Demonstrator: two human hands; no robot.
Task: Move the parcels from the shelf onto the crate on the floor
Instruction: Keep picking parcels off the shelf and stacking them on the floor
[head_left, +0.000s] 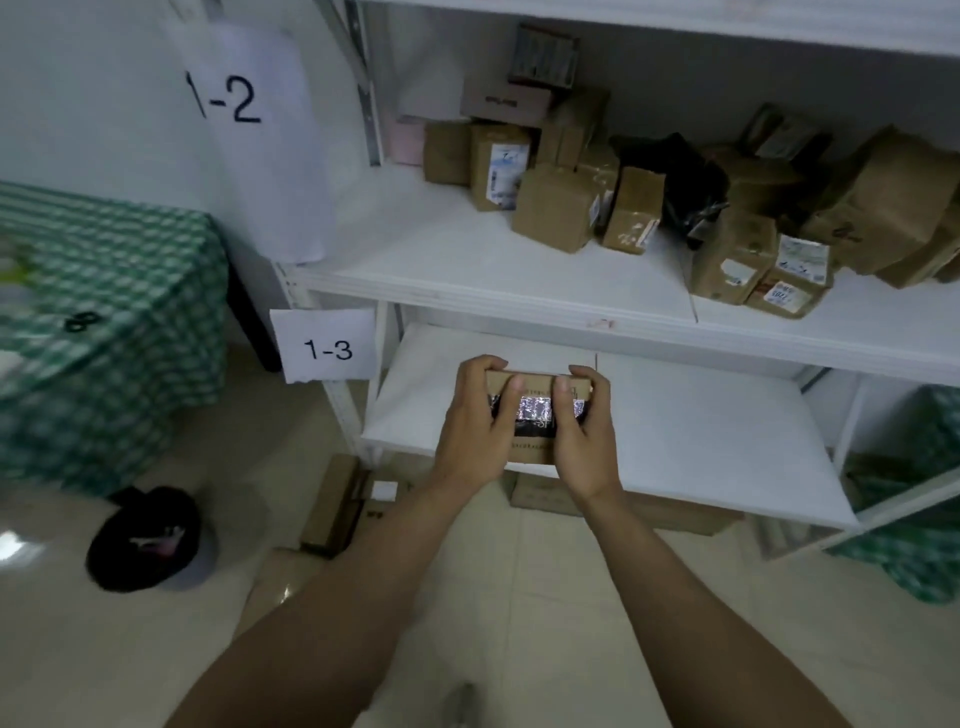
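left hand (475, 421), right hand (579, 431): fingers (474, 366) around parcel (535, 413)

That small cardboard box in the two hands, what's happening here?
A person grips a small brown cardboard parcel with a shiny label between the left hand and right hand, at the front of the lower white shelf board. A pile of brown cardboard parcels sits on the upper white shelf, not yet moved.
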